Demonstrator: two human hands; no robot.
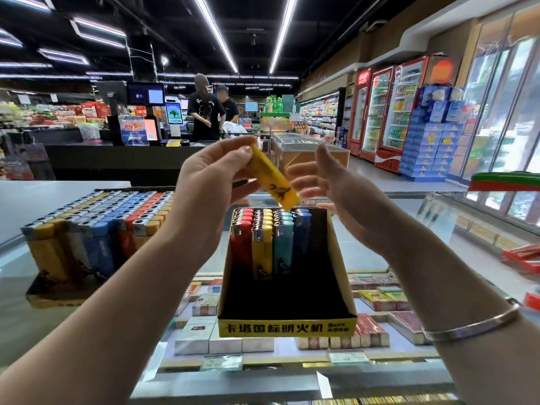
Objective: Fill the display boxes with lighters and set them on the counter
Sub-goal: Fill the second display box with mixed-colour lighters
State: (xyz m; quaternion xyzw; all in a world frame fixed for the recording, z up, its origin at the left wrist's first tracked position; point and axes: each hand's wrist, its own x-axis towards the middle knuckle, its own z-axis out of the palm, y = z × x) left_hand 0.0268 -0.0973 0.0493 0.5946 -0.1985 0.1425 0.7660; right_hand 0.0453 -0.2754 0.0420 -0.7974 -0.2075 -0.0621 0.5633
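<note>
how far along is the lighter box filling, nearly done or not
Partly done. The full display box on the left already stands packed on the glass counter. The open display box in the middle holds rows of red, yellow, teal and blue lighters at its back only; its front is empty. In hand: the left hand pinches a yellow lighter above it, and the right hand is open beside it. Left: fill the front rows.
</note>
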